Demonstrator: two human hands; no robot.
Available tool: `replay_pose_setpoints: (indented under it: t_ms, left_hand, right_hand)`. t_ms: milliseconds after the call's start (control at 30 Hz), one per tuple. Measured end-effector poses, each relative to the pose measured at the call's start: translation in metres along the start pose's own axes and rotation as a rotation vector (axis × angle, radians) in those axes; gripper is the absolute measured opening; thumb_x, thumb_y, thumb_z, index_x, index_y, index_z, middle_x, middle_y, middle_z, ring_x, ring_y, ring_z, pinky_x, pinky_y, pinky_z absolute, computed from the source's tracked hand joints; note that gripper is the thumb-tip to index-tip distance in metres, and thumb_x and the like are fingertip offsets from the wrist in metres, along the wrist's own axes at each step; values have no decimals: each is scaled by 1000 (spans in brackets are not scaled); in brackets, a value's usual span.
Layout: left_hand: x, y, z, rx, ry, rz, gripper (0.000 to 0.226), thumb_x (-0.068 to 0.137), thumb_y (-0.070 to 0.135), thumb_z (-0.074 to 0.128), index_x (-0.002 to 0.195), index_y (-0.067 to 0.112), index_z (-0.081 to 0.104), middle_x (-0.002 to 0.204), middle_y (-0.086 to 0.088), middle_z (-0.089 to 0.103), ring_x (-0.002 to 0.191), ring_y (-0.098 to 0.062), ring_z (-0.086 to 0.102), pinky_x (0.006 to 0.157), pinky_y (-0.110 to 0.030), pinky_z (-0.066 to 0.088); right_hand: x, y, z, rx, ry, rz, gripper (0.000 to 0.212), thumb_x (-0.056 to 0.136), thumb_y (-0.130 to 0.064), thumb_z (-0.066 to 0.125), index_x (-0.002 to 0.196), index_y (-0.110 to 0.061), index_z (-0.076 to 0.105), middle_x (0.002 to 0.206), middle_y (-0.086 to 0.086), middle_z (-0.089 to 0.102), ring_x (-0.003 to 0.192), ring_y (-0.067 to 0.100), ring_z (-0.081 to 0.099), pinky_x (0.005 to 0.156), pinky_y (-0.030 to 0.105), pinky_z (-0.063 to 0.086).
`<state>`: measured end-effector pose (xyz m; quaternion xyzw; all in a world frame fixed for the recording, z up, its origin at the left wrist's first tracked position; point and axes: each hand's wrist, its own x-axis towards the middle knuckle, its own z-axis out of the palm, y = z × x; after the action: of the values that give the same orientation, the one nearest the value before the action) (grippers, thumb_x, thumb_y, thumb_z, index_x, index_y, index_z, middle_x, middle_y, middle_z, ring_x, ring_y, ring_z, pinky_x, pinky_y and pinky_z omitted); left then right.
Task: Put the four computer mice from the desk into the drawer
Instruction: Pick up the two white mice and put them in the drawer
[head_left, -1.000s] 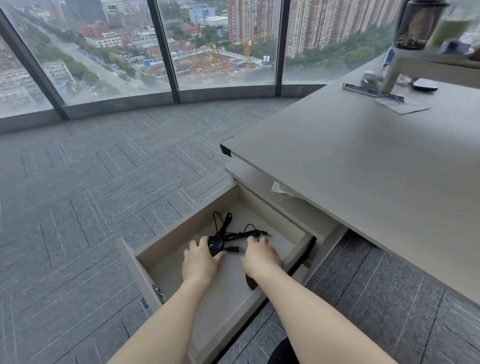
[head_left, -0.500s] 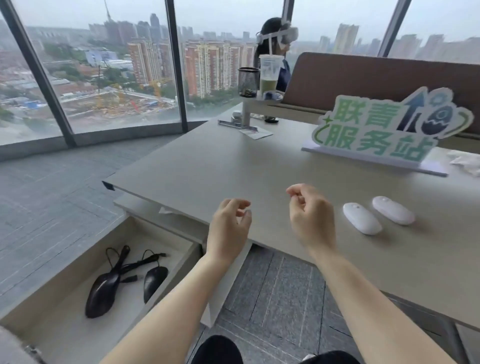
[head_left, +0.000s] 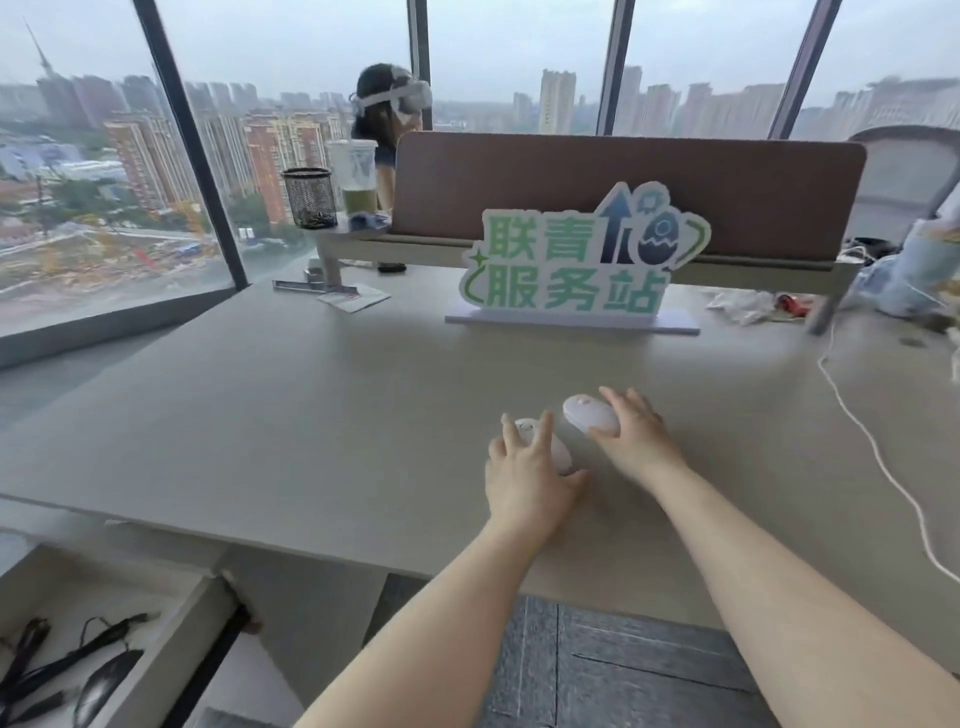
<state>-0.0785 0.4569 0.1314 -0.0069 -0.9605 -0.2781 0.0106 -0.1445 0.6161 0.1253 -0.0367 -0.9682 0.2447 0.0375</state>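
Note:
Two white computer mice lie side by side on the beige desk. My left hand rests over the nearer white mouse, fingers curled around it. My right hand grips the farther white mouse from its right side. Both mice still touch the desk. At the bottom left the drawer stands open. Inside it lie a black wired mouse and a tangle of black cables, partly cut off by the frame edge.
A green and white sign stands at the back of the desk before a brown divider. A white cable trails along the right. A mesh cup and a drink sit on a shelf. A person in a headset sits beyond.
My hands left the drawer, rose over the desk and came down on the two white mice. My view swung from the drawer up and right to the desk.

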Motion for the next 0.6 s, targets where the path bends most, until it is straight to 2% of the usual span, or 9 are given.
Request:
replay_pose_setpoints:
  t_ms: [67,133,233,333,433,533,600]
  left_hand:
    - [9,1,4,45,41,-17,67,77,47,59,139,34,38,156,-16,24,132,-38,35,106,-42,34]
    - [14,-2,1,39,91,-35,50,75,35,58,123,27,49,138,-14,42,119,-38,43,96,-40,39]
    - [15,-17,-12,30,151,-72,38,75,21,54,113,19,49,118,-14,52,109,-37,48,88,-40,41]
    - [5,-47,-32,-33,203,-103,45,78,18,54,122,19,45,118,-17,56,110,-38,47,90,-41,39]
    - [-18,-86,-73,-197,319,-137,57,79,18,57,134,19,42,124,-16,56,115,-38,46,97,-40,36]
    - [-57,-139,-130,-290,514,-168,52,80,13,60,131,13,47,127,-13,60,117,-33,52,98,-38,38]
    - [-91,-188,-165,-296,604,-257,50,79,17,62,127,14,49,125,-10,61,115,-32,54,95,-38,42]
  right_hand:
    - [9,-2,3,15,-24,-25,67,88,-37,61,149,-25,34,154,15,37,140,35,34,114,41,30]
    - [10,-7,4,-16,-26,-32,65,88,-32,60,147,-26,36,145,16,47,131,38,42,108,39,36]
    - [-1,-23,6,-29,13,-4,63,85,-23,56,145,-24,38,135,25,49,124,43,42,102,39,37]
    - [-30,-57,6,123,55,-45,60,82,-19,59,140,-21,42,128,25,48,118,42,47,94,37,40]
    - [-69,-115,9,289,83,-164,57,82,-21,62,135,-26,43,123,14,47,106,35,54,80,30,37]
    - [-117,-188,24,414,25,-305,50,82,-24,61,128,-31,43,117,1,45,93,23,49,79,29,34]
    - [-151,-235,44,472,-71,-384,49,83,-25,61,127,-32,42,117,-1,43,92,18,47,78,29,35]
